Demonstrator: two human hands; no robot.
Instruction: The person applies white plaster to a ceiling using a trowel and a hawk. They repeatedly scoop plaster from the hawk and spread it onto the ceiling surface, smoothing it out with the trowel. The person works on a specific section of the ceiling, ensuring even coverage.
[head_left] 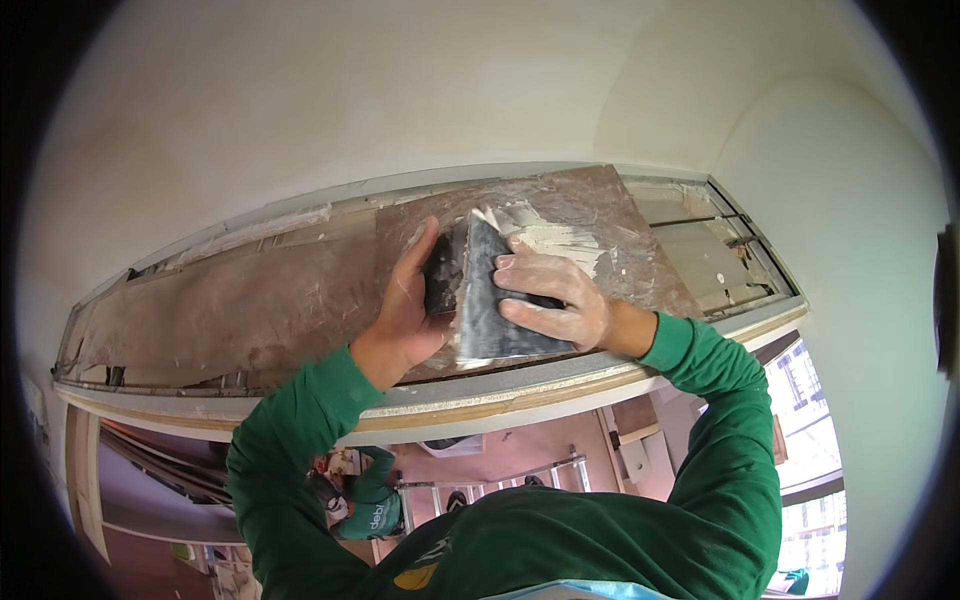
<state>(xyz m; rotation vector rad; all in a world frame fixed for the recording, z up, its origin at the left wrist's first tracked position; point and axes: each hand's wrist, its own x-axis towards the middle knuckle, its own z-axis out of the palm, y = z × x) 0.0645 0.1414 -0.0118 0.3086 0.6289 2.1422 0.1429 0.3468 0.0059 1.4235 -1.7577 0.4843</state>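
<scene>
A wide, plaster-smeared grey taping knife (pixel 490 300) is gripped by my right hand (pixel 560 300), whose whitened fingers lie across its blade. My left hand (pixel 405 310) holds a second dark, flat tool (pixel 445 265) against the other side, with the thumb pointing up along its edge. The left fingers are mostly hidden behind this tool, and its exact kind does not show. Both tools meet above a brown board (pixel 650 260). Fresh off-white plaster (pixel 560 243) is spread on that board, just beyond my right hand.
The board lies on a framed ledge (pixel 230 310) below a curved plastered wall (pixel 350 100). A wooden front edge (pixel 500 400) runs along it. Far below are a metal ladder (pixel 500 485), a co-worker in green (pixel 375 505) and a bright window (pixel 810 420).
</scene>
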